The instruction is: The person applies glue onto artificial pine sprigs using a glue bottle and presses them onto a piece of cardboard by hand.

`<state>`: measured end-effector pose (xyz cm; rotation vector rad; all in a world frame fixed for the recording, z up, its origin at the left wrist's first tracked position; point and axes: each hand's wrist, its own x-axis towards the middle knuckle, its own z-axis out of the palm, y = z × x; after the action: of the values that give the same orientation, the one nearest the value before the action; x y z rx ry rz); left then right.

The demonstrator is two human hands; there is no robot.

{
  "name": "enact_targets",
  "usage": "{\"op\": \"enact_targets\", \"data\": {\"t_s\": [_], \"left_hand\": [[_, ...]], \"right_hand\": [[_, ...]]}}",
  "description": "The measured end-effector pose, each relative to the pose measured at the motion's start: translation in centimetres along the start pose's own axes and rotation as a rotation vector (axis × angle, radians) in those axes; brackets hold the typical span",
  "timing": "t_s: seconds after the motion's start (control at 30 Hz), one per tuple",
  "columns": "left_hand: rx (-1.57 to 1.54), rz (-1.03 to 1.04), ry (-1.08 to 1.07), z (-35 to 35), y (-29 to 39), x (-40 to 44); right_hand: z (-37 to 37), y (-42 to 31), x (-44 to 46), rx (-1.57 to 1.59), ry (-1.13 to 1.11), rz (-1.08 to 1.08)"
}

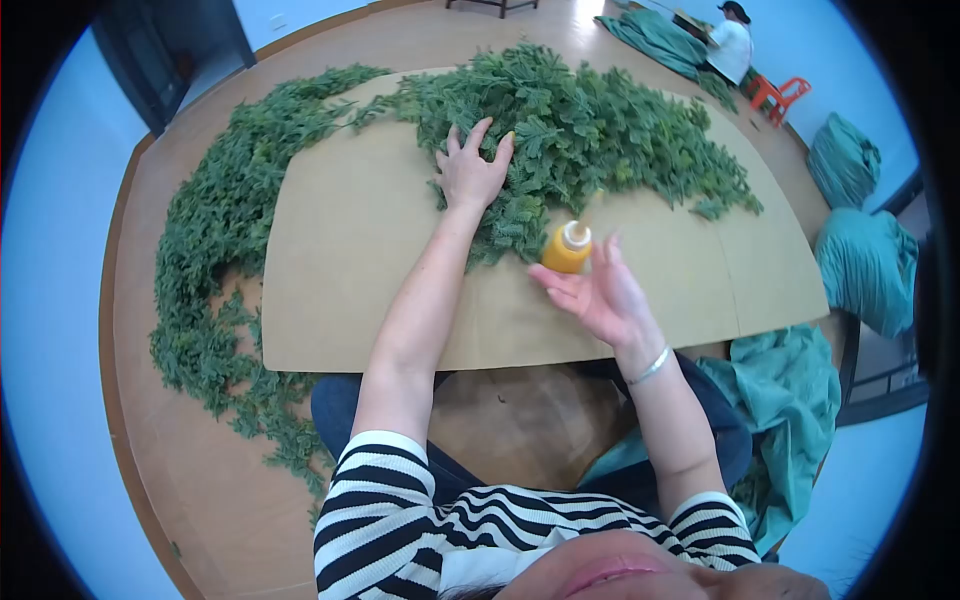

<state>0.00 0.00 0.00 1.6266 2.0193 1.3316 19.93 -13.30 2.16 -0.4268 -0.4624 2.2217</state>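
Note:
My left hand (474, 178) reaches onto a pile of green artificial-looking fir sprigs (560, 130), its fingers spread and touching the foliage. At the near edge of that pile is a yellow squeeze bottle (567, 250) with a white collar and a thin nozzle, the nozzle smeared by motion. Just beside the bottle, my right hand (600, 295) is turned partly palm up, fingers stretched out and not wrapped around it. Whether a fingertip touches the bottle I cannot tell.
The sprigs lie on a tan board-topped table (350, 240). More greenery (220, 200) heaps on the floor at left. Green sacks (865, 265) and green cloth (785, 390) are at right. Farther back are a person (733, 50) and a red stool (778, 98).

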Motion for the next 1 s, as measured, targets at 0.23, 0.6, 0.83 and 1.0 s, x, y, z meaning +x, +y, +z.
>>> {"op": "enact_targets", "data": {"t_s": [0.23,0.6,0.83,1.0], "left_hand": [[0.028,0.211,-0.079,-1.7,-3.5,0.9],[0.579,0.396,0.143,-16.4,-6.8,-5.5],[-1.324,0.887,-0.263,-17.4,8.8,-12.9],[-1.243,0.969,-0.378,-21.5,12.4,-14.5]], "right_hand": [[-0.6,0.6,-0.6,0.303,0.321,-0.106],[-6.8,-5.5,-10.3,0.368,0.256,-0.357],[-7.3,-5.4,-11.3,0.151,0.189,-0.491],[-6.9,-5.3,-11.8,0.316,0.121,-0.371]]}}
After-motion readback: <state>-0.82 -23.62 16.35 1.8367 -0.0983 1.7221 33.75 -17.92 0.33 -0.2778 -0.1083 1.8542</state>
